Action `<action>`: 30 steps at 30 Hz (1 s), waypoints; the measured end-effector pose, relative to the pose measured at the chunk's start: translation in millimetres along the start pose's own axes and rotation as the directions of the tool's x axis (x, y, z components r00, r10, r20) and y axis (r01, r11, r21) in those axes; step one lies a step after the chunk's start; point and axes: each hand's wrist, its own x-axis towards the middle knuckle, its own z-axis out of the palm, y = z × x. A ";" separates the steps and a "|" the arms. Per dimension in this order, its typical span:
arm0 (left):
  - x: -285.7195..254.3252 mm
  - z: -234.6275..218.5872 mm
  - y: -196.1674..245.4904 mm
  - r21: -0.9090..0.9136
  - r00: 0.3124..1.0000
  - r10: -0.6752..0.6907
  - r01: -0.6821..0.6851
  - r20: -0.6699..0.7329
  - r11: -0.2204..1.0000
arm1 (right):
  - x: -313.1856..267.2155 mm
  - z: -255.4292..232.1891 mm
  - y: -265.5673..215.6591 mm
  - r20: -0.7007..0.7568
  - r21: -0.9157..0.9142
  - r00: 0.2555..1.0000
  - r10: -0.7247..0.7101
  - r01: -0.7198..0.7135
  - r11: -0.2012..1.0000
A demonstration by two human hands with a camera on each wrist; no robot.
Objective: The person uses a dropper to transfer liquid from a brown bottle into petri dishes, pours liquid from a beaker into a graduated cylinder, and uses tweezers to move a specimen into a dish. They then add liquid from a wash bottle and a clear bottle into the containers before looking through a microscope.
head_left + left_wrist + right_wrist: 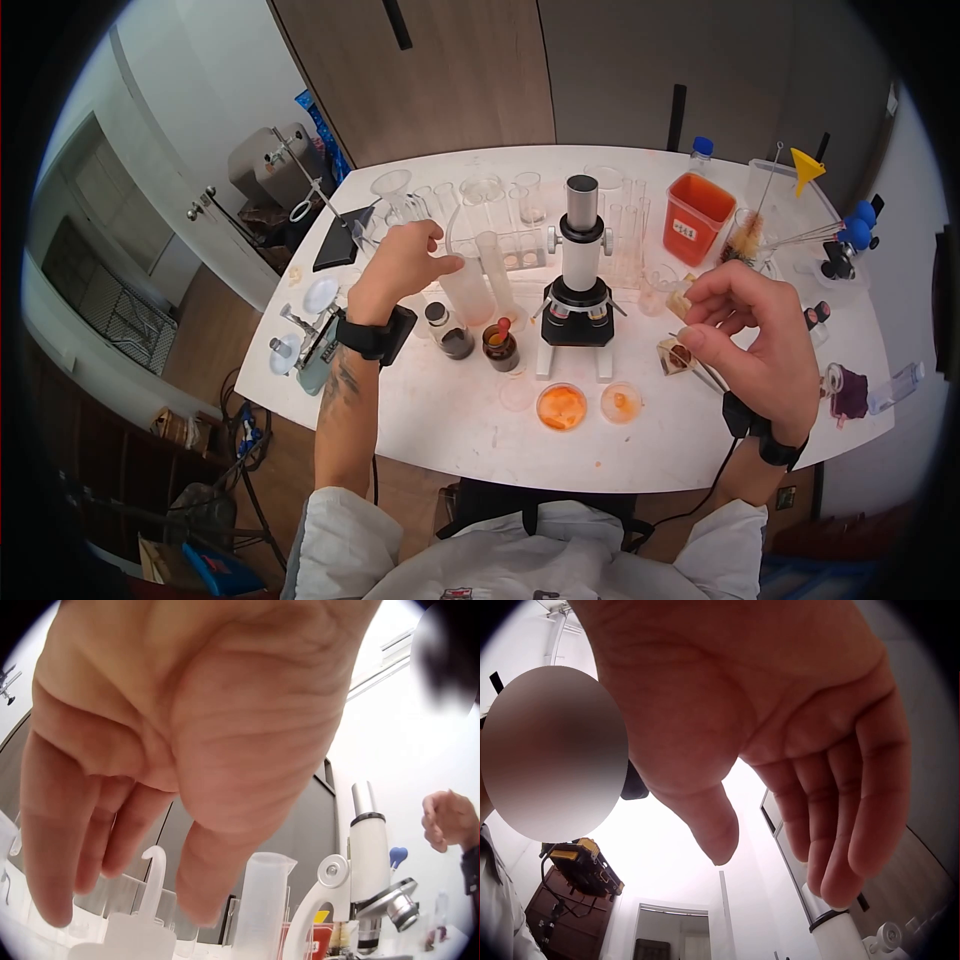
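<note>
Left hand (395, 270): fingers spread, released, nothing gripped. Wash bottle (468, 295) upright on the table (440, 430), just beside the thumb, with its bent spout (154, 885) showing between fingers and thumb in the left wrist view. Contact hard to judge from these angles; probably none.

Main risk: bottle tips if the hand closes off-centre or catches the spout, since that sticks up right in the finger gap. Cylinder (492, 265) is tall, thin and close by, so a sideways nudge could topple it toward the microscope (580, 265). Jar (455, 343) and dropper bottle (500, 352) stand in front; a low pull toward the body could clip either, maybe spill. Bottle looks soft: a hard squeeze could squirt if there's liquid in it, level not readable. Wet hit could reach the orange dish (562, 408) near the front.

Right hand (752, 335): empty, fingers loosely bent, raised. If it drops carelessly, could knock the thin rods (708, 376) below; its cable (715, 485) could snag at the table edge.
</note>
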 end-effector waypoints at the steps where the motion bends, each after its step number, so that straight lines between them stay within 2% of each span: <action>1: -4.9 -2.2 0.3 -0.016 0.995 0.019 -0.021 -0.096 1.000 | -0.1 -0.4 -0.2 0.000 -0.002 1.000 0.001 -0.001 1.000; 3: -23.7 -14.7 14.9 -0.005 0.972 0.039 -0.041 -0.233 0.999 | -0.5 -0.7 0.6 0.002 -0.011 1.000 -0.006 0.006 1.000; 6: -53.3 -25.8 19.6 -0.109 0.985 -0.017 -0.002 -0.171 0.994 | -1.1 0.7 2.0 0.011 -0.012 1.000 -0.013 0.013 1.000; 10: -87.1 -5.8 14.7 -0.093 0.991 0.132 -0.129 0.027 0.987 | 1.1 4.1 -0.9 0.070 0.010 0.998 0.006 -0.007 1.000; 12: -90.7 5.9 10.2 -0.079 0.985 0.170 -0.166 0.035 0.983 | 2.1 7.8 -2.4 0.098 0.016 0.995 0.020 -0.022 1.000; 15: -90.1 14.8 2.4 -0.121 0.993 0.106 -0.099 0.053 0.988 | 2.5 12.3 -3.1 0.127 0.004 0.991 0.038 -0.039 0.999; 20: -84.5 16.6 -9.9 -0.059 0.990 0.144 -0.143 0.007 0.988 | 3.7 20.6 -2.1 0.194 -0.044 0.981 0.017 -0.009 0.999; 25: -97.7 -4.7 4.0 -0.070 0.989 0.149 -0.147 0.021 0.987 | 11.1 48.5 5.2 0.373 -0.046 0.928 0.017 0.000 0.999; 27: -105.3 -16.2 13.5 -0.088 0.986 0.164 -0.163 0.007 0.983 | 15.4 65.2 5.3 0.480 -0.089 0.876 0.044 -0.002 0.996; 30: -116.8 -34.6 35.6 -0.125 0.975 0.220 -0.216 0.015 0.968 | 11.2 101.2 15.3 0.476 -0.071 0.871 -0.126 0.181 0.981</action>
